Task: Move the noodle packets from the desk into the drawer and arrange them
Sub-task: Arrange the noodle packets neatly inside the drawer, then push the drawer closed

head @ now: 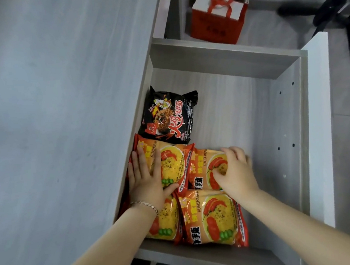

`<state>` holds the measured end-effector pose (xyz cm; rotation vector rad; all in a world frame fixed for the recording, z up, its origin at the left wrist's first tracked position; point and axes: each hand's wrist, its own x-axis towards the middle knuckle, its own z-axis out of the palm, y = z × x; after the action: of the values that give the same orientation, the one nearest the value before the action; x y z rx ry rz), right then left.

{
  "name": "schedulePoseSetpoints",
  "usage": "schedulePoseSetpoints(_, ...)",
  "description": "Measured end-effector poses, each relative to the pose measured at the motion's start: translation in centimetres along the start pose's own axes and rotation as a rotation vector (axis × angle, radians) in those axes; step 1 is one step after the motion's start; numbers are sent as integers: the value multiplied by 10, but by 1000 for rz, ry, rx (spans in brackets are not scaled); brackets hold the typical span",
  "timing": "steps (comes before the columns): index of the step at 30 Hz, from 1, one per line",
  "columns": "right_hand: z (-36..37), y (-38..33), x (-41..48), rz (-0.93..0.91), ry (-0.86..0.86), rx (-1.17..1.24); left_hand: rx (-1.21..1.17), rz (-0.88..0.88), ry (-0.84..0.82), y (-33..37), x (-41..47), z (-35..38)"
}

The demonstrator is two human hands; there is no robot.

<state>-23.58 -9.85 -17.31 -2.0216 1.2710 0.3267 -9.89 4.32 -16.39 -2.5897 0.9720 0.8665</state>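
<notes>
Landmark: the black noodle packet (169,116), lying flat against the left wall of the drawer (242,108), towards its far end.
Orange packets, near-left pair: one orange packet (170,161) touches the near edge of the black packet; a second (164,222) lies nearer you again, largely under your wrist.
Orange packets, right pair: one (203,168) lies near-right of the black packet, its left edge overlapping the first orange packet; the front orange packet (213,216) lies nearest you, at the front rail.
Left hand (145,178): your palm is flat on the orange packet just below the black one, fingers spread and pointing away from you, thumb out to the right. Grip: wide, pressing, closed on nothing.
Bracelet (144,205): on your left wrist.
Right hand (235,169): on the right-hand orange packet. Grip: narrow, fingers curled over the packet's far edge and thumb on its face, holding it.
Drawer floor: bare to the right of the black packet.
Worktop (54,101): grey, to the left of the black packet, overhanging the drawer's left side.
Red bag (216,22): on the floor beyond the black packet, outside the drawer.
</notes>
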Motion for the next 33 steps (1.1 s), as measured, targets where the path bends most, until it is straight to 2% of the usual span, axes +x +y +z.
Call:
schedulePoseSetpoints(2, 3, 2, -20, -73, 113, -99, 14, 15, 11, 2, -2, 0)
schedulePoseSetpoints(3, 3, 3, -29, -92, 114, -139, 5, 37, 60, 6, -7, -1)
schedulePoseSetpoints(6, 5, 17, -48, -2, -29, -142, -14, 164, 282, 20, -27, -6)
schedulePoseSetpoints(9, -2, 24, -52, 140, -175, 78, -59, 171, 15, 34, -50, -11)
schedulePoseSetpoints(11, -5, 27, -52, 151, -205, 114, -91, 85, -167, 42, -54, -11)
schedulePoseSetpoints(14, -8, 32, -54, 187, -202, 194, -194, -47, -324, 49, -50, -5)
schedulePoseSetpoints(17, -8, 37, -57, 207, -186, 242, -217, -32, -322, 53, -47, 3)
schedulePoseSetpoints(21, -6, 38, -55, 233, -185, 233, 29, 140, -250, 51, -49, 8)
schedulePoseSetpoints(25, -11, 31, -53, 235, -246, 91, 151, 177, -338, 49, -53, 5)
schedulePoseSetpoints(27, -24, 26, -56, 189, -162, 49, 160, 182, -268, 51, -56, -4)
schedulePoseSetpoints(30, -60, 28, -57, 80, 243, -5, 124, 227, -67, 48, -58, -27)
schedulePoseSetpoints(32, -89, 35, -53, 93, 425, -25, 75, 309, 208, 41, -57, -49)
schedulePoseSetpoints(33, -99, 40, -48, 157, 449, -4, 58, 338, 352, 36, -55, -61)
